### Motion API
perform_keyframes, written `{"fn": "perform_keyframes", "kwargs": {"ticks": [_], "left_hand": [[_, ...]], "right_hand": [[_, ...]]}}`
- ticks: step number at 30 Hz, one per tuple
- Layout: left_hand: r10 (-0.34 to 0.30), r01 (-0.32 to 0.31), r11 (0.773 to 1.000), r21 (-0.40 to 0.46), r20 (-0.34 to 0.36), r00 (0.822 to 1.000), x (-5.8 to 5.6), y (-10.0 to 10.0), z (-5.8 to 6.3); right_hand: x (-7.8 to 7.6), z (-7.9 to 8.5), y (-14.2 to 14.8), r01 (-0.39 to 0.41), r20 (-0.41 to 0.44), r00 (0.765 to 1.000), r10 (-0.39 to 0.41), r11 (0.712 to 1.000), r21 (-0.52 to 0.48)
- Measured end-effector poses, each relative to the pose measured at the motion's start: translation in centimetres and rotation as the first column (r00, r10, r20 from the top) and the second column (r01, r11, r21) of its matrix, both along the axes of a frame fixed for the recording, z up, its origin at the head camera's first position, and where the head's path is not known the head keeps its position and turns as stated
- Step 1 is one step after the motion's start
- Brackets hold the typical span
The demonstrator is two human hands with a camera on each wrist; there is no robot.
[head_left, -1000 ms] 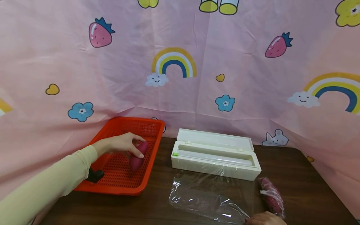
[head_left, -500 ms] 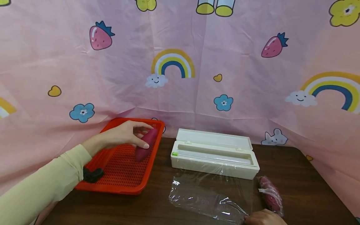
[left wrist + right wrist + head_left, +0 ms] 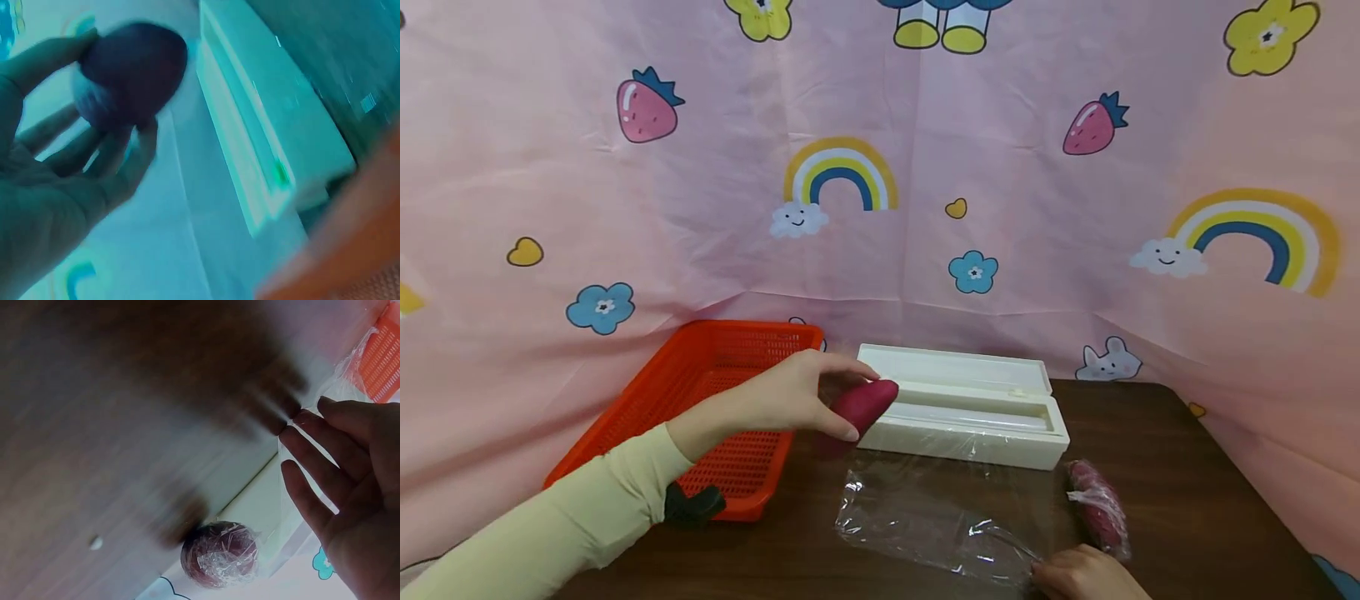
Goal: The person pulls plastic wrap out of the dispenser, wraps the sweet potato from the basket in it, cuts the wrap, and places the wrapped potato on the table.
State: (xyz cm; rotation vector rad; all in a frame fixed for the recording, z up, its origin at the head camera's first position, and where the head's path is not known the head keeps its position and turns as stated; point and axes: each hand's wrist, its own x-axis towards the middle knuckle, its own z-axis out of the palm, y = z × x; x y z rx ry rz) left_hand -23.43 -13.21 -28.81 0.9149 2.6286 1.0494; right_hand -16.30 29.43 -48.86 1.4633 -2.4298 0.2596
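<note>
My left hand [image 3: 797, 392] grips a purple-red sweet potato [image 3: 868, 404] between thumb and fingers, above the table just right of the basket and in front of the wrap box. In the left wrist view the sweet potato [image 3: 134, 69] looks dark, with fingers around its lower side. A clear sheet of cling film [image 3: 925, 517] stretches from the box toward me over the table. My right hand [image 3: 1078, 573] pinches its near right corner; in the right wrist view thumb and forefinger meet at the film's edge. Beside that hand lies a film-wrapped sweet potato [image 3: 1101, 508].
A white cling film box [image 3: 962, 442] stands at the back with its lid up and a roll inside. An orange-red plastic basket [image 3: 752, 500] sits to its left. Behind the dark wooden table [image 3: 1180, 517] hangs a pink patterned cloth [image 3: 1030, 317].
My left hand has lifted the sweet potato out of the basket and carried it right, toward the film. The right hand keeps its pinch on the film corner. The head view has shifted slightly.
</note>
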Motion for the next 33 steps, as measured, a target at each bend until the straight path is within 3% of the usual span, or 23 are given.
{"fn": "perform_keyframes", "kwargs": {"ticks": [4, 7, 13, 17, 21, 23, 28, 32, 33], "left_hand": [[-0.087, 0.082, 0.995, -0.058, -0.085, 0.993, 1.3, 3.5, -1.0], [-0.159, 0.138, 0.980, -0.140, -0.148, 0.976, 1.8, 5.8, -2.1], [-0.329, 0.232, 0.914, -0.333, -0.274, 0.904, 2.1, 10.1, -5.1], [-0.425, 0.288, 0.864, -0.412, -0.294, 0.856, 2.4, 12.1, -7.4], [-0.486, 0.333, 0.835, -0.438, -0.302, 0.820, 2.4, 13.4, -9.4], [-0.495, 0.339, 0.830, -0.443, -0.305, 0.814, 2.3, 13.8, -10.2], [-0.483, 0.322, 0.833, -0.450, -0.308, 0.820, 1.6, 14.3, -11.9], [-0.477, 0.313, 0.836, -0.451, -0.315, 0.821, 0.9, 14.8, -12.8], [-0.476, 0.314, 0.836, -0.450, -0.310, 0.823, 0.8, 14.9, -13.0]], "right_hand": [[0.2, 0.5, -0.3, 0.009, 0.038, 0.999, -0.009, 1.000, 0.003], [0.3, 0.8, -0.5, 0.031, 0.086, 0.996, -0.031, 1.000, 0.005], [0.6, 1.1, -0.3, 0.057, 0.134, 0.989, -0.057, 0.998, 0.004], [0.5, 1.2, -0.3, 0.049, 0.152, 0.987, -0.046, 0.999, -0.015], [0.5, 1.2, -0.4, 0.052, 0.177, 0.983, -0.046, 0.998, -0.029], [0.4, 1.1, -0.5, 0.045, 0.154, 0.987, -0.038, 0.998, -0.042], [0.3, 1.0, -0.6, 0.011, 0.099, 0.995, -0.004, 0.997, -0.075], [0.4, 1.1, -0.4, 0.044, 0.169, 0.985, -0.033, 0.997, -0.056], [0.1, 0.3, -0.1, 0.055, 0.189, 0.981, -0.042, 0.996, -0.063]]}}
